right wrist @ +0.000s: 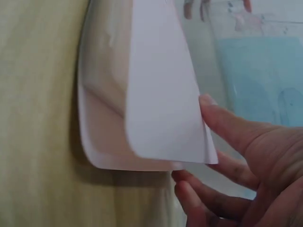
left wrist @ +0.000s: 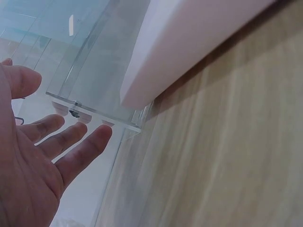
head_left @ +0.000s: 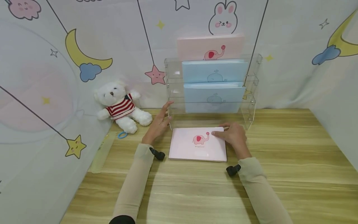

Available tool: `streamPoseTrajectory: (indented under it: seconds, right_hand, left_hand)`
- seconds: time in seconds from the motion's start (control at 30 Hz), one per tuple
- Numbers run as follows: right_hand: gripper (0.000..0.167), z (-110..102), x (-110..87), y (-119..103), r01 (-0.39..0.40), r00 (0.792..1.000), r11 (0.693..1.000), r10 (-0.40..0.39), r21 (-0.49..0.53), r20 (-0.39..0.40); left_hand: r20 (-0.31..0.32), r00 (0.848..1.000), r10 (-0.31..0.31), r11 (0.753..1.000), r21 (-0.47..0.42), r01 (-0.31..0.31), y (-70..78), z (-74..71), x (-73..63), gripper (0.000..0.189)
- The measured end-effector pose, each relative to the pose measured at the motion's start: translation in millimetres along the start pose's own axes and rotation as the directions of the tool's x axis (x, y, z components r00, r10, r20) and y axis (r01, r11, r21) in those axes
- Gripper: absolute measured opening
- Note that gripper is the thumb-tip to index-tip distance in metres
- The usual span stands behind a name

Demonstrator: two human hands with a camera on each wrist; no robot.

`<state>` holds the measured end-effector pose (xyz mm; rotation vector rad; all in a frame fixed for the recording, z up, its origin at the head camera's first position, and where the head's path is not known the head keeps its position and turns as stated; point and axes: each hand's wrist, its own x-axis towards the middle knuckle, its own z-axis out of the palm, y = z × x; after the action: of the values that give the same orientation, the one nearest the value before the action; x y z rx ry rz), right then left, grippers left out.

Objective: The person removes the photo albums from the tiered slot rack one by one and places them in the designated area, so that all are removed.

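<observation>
A pink notebook (head_left: 181, 146) with a red elephant on its cover lies before the front of a clear acrylic rack (head_left: 253, 109). My right hand (head_left: 233, 136) pinches its right far edge, the thumb on top and other fingers beneath. In the right wrist view the notebook's pink cover (right wrist: 161, 94) stands away from the layer under it. My left hand (head_left: 158, 124) rests its outstretched fingers against the rack's left side; in the left wrist view several fingers (left wrist: 90, 149) touch the clear panel's edge.
The rack holds two blue whale-print booklets (head_left: 213, 105) and a pink elephant-print one (head_left: 193, 48) behind them. A white teddy bear (head_left: 121, 105) in a striped shirt sits at the left. Near it lie a blue ring (head_left: 122, 135) and a pale yellowish translucent strip (head_left: 102, 154).
</observation>
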<state>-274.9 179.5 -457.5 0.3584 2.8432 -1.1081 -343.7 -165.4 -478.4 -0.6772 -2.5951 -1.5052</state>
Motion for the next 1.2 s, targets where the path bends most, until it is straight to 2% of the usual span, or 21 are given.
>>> streamPoseTrajectory:
  seconds: [0.1, 0.23, 0.33, 0.4, 0.53, 0.63, 0.7, 0.77, 0.87, 0.93, 1.0, 1.13, 1.2]
  right_hand:
    - [0.059, -6, -1.6, -3, -0.026, 1.0, 0.999, 0.026, -0.029, -0.012]
    - [0.053, -16, -8.2, -8, 0.017, 0.998, 1.0, -0.018, -0.015, -0.068]
    - [0.05, -26, -11.7, -10, 0.121, 0.985, 0.991, -0.114, 0.05, -0.128]
    - [0.048, -31, -11.8, -12, 0.213, 0.965, 0.97, -0.189, 0.118, -0.181]
    - [0.042, -41, -10.7, -16, 0.406, 0.888, 0.879, -0.316, 0.25, -0.333]
    - [0.044, -51, -10.9, -20, 0.516, 0.805, 0.82, -0.363, 0.25, -0.47]
    - [0.047, -59, -9.1, -23, 0.568, 0.747, 0.794, -0.386, 0.217, -0.54]
    - [0.052, -67, -5.9, -23, 0.605, 0.701, 0.773, -0.403, 0.191, -0.589]
    - [0.059, -76, 1.5, -22, 0.64, 0.658, 0.751, -0.425, 0.163, -0.621]
    - [0.063, -81, 7.1, -22, 0.645, 0.654, 0.749, -0.438, 0.152, -0.617]
    - [0.068, -87, 12.5, -23, 0.638, 0.667, 0.758, -0.454, 0.137, -0.591]
    - [0.076, -95, 21.9, -26, 0.597, 0.73, 0.792, -0.468, 0.129, -0.498]
    - [0.078, -97, 25.6, -27, 0.584, 0.751, 0.802, -0.473, 0.128, -0.46]
  left_hand:
    - [0.0, 1.0, -0.005, 1.0, -0.007, 0.005, 0.2, 0.7, -0.2, 0.075]
    - [-0.002, 1.0, 0.0, 1.0, -0.01, 0.0, 0.3, 0.9, -0.1, 0.075]
    - [-0.003, 1.0, 0.005, 1.0, 0.0, -0.005, 0.3, 1.0, -0.4, 0.075]
    - [-0.008, 1.0, 0.006, 1.0, 0.009, -0.006, -0.5, 0.2, -1.5, 0.076]
    - [-0.016, 1.0, -0.001, 1.0, 0.029, 0.001, -1.5, -1.9, -3.8, 0.076]
    - [-0.005, 1.0, -0.007, 0.999, 0.034, 0.007, -0.8, -2.1, -3.1, 0.075]
    - [-0.001, 1.0, -0.009, 0.999, 0.037, 0.009, -0.2, -2.2, -2.0, 0.073]
    - [0.0, 1.0, -0.008, 0.999, 0.032, 0.008, 0.6, -0.4, -0.7, 0.072]
    - [-0.004, 1.0, -0.006, 1.0, 0.025, 0.006, 1.3, 1.3, 0.0, 0.071]
    - [-0.003, 1.0, -0.007, 1.0, 0.021, 0.007, 1.5, 1.5, 0.4, 0.072]
    - [-0.002, 1.0, -0.009, 1.0, 0.021, 0.009, 0.9, 1.1, 0.8, 0.072]
    - [-0.004, 1.0, -0.01, 1.0, 0.02, 0.01, 0.2, 0.5, 0.7, 0.073]
    - [-0.004, 1.0, -0.008, 1.0, 0.02, 0.009, 0.2, 0.6, 0.8, 0.073]
